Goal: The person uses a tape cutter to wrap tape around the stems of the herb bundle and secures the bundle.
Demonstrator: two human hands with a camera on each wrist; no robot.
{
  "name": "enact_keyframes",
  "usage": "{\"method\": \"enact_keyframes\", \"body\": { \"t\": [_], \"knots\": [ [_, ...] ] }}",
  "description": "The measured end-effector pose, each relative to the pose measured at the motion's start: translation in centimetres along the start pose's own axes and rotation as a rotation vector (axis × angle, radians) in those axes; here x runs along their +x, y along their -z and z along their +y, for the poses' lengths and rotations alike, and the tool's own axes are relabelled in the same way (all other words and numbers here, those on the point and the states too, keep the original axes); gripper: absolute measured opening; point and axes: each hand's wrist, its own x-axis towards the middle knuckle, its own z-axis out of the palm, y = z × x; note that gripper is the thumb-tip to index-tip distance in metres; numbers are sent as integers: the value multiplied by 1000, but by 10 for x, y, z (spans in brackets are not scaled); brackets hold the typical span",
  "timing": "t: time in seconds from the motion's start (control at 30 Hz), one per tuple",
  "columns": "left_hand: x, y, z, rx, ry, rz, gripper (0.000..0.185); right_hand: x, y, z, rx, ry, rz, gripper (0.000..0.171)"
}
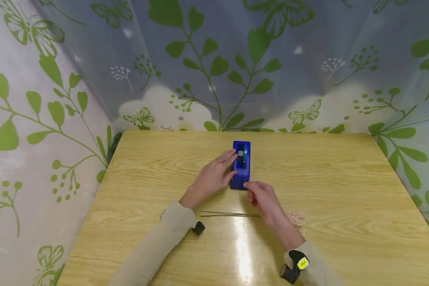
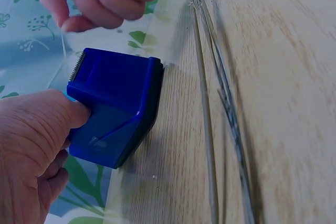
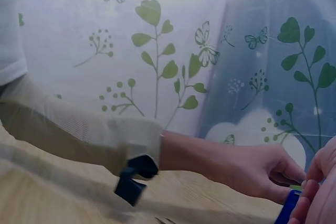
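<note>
A blue tape dispenser stands on the wooden table, its toothed cutting edge showing in the left wrist view. My left hand steadies it from the left, thumb near the front and fingers farther back along the side. In the left wrist view the left thumb presses against the dispenser's body. At the dispenser's near end, my right hand has its thumb and fingers pinched together. A thin clear strip of tape runs down from that pinch toward the cutting edge.
Several thin dry stems lie across the table nearer me, partly under the right forearm. Their pale pink flower heads show right of that wrist. A patterned curtain hangs behind the table's far edge.
</note>
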Motion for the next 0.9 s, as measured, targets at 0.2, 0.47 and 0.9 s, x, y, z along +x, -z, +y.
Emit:
{"method": "enact_keyframes", "body": {
  "t": [0.2,0.47,0.9],
  "knots": [
    [0,-3,-1,-4,-9,21,57,-27,-6,13,48,-36,-31,24],
    [-1,-4,-3,0,-6,14,57,-62,-10,35,82,-60,-16,17],
    [-1,-3,-1,-14,0,14,57,-98,-4,65,44,-100,37,15]
  ]
}}
